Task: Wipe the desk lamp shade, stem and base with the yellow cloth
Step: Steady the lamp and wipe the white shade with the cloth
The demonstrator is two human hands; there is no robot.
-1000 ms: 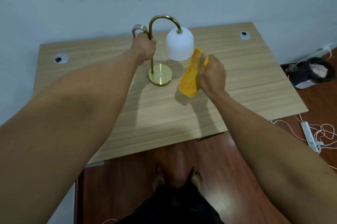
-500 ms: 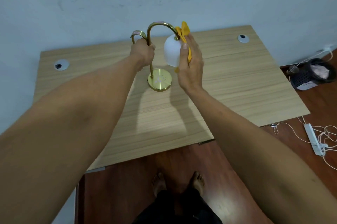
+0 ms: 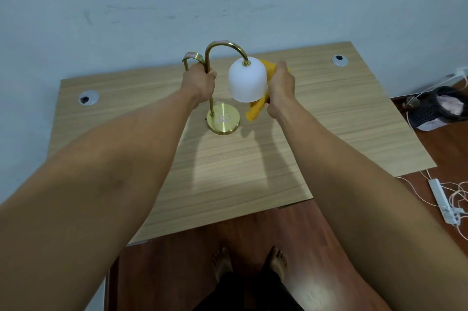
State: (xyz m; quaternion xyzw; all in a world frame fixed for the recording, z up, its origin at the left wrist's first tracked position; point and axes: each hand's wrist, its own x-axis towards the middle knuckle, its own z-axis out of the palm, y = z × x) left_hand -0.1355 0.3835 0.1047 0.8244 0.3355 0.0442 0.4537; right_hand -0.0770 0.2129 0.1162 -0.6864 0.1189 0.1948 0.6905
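The right hand [image 3: 279, 88] has dropped from the shade's top to its right flank, closed on the yellow cloth [image 3: 256, 107] pressed against the smooth white dome shade [image 3: 247, 81]. Left hand [image 3: 201, 83] grips the curved brass stem [image 3: 210, 98] above the round base [image 3: 223, 119].

Near the desk's [image 3: 329, 118] back edge, the left hand [image 3: 200, 85] gripped the lamp stem [image 3: 210, 98] while the right hand [image 3: 279, 88] pressed the cloth [image 3: 255, 108] against the shade [image 3: 247, 81].

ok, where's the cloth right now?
In the head view, the yellow cloth is held in the right hand, pressed against the right side of the white lamp shade, its tail hanging above the desk.
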